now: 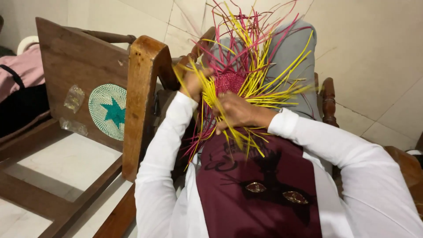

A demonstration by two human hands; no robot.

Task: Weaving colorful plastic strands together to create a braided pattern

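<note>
Fingers of the right hand [235, 110] are curled together over a bundle of thin yellow and pink plastic weaving strips [260, 66], gripping them just below the small woven pink disc [230, 82] at the centre of the work. Fingers of the left hand [193, 81] are closed around several yellow strips at the left edge of the same piece, though which fingers pinch them cannot be told, since the strips cover them. Both hands are touching the weaving, one on each side of the disc. Loose strip ends fan out in every direction above a grey cloth [288, 57], and some hang down over the dark maroon garment [260, 194] on the person's lap. Both arms wear long white sleeves [163, 150]. To the left stands a brown wooden chair frame [143, 88], and just behind it a wooden board [70, 57] carries a round white woven mat with a teal star [110, 111]. Pale floor tiles [379, 53] lie beyond.
</note>
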